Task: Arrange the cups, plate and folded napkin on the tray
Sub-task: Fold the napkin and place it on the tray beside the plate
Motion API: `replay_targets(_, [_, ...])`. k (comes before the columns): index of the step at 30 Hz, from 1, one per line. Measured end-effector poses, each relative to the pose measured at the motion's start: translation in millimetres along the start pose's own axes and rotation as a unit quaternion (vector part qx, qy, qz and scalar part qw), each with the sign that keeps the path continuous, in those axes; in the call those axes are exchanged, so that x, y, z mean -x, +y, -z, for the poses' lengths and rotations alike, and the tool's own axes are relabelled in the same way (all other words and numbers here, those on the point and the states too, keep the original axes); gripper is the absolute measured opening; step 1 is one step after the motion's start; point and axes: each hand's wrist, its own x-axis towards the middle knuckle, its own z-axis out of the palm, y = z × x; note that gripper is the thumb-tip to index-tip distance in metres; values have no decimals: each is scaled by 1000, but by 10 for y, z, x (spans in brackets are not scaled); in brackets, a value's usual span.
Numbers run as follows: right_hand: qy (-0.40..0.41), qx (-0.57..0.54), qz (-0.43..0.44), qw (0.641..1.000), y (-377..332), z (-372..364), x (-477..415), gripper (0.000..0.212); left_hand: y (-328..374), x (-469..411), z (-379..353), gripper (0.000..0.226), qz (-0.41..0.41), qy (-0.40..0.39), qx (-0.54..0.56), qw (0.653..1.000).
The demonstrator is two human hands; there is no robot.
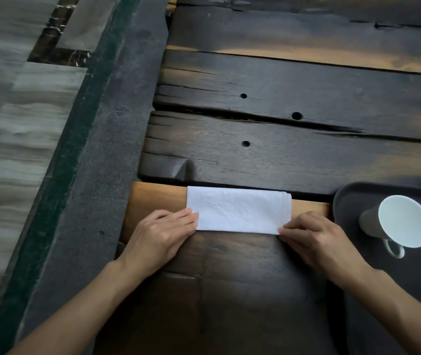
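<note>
Dark table planks (281,155) bear the folded napkin (237,208) just left of the tray (342,198), my left hand (163,234) pressing one near corner with flat, closed fingers, my right hand (314,237) pinching the other, so I'd lift both level.

The napkin (237,210) lies on the counter (281,139), left of the tray (342,201). 1 cup (399,221) stands on the tray, handle toward the person.

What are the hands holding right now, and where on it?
The folded napkin, lying on the table: the right hand pinches its near right corner; the left hand only rests straight fingers on its near left edge.
</note>
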Motion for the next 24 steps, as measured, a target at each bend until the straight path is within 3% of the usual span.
replay_targets(4, [30, 15, -29, 999, -123, -34, 12, 11, 105, 25, -42, 14, 36, 21, 0, 999])
replay_targets(9, [111, -29, -70, 991, -641, -67, -292, 45, 339, -142, -152, 36, 89, 57, -6, 994])
replay_targets(13, [6, -96, -105, 990, -1144, -269, -878, 77, 529, -571, -316, 64, 143, -71, -37, 987])
replay_targets(17, [-84, -56, -170, 980, -1115, -597, -1079, 85, 487, -703, -473, 72, 100, -173, -163, 966])
replay_targets(20, [-100, 26, -173, 979, -935, -738, -967, 82, 362, -675, -523, 69, 99, -194, -125, 968])
replay_targets(24, [-99, 93, -178, 975, -660, -711, -720, 75, 321, -631, -500, 61, 123, -163, -133, 970])
